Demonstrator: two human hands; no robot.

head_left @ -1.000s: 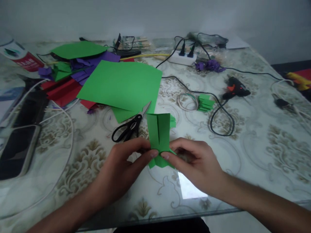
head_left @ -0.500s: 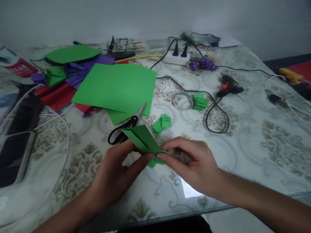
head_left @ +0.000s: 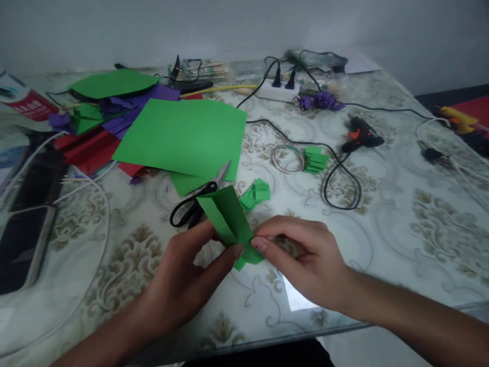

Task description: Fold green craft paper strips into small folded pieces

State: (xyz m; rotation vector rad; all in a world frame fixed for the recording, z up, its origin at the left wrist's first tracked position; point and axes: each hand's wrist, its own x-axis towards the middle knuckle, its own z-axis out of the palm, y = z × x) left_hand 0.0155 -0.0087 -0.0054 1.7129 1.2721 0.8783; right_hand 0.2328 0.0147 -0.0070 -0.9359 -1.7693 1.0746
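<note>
Your left hand (head_left: 191, 260) and right hand (head_left: 305, 255) have a pinching grip on the strip (head_left: 225, 214) towards the tabletop's (head_left: 382, 250) near edge, seemingly part-folded, its long end unfinished, two folded pieces (head_left: 262, 192) lying beyond.

Extends the left forearm (head_left: 126, 323) diagonally from the lower-left edge of view toward center. Extends the right forearm (head_left: 401, 300) from the lower-right edge at a shallower slope. Exposes both without sleeves. Holds the left hand (head_left: 187, 272) in a pinch grip; directs the left thumb (head_left: 219, 265) rightward and upward; bends the left index finger (head_left: 194, 235), with its tip hidden. Holds the right hand (head_left: 313, 255) in a similar pinch; points the right thumb (head_left: 277, 256) leftward and upward; arches the right index finger (head_left: 292, 224) above it, leaving the remaining fingers partly hidden. Positions both thumb tips near each other, apart, at roughly equal height.
</note>
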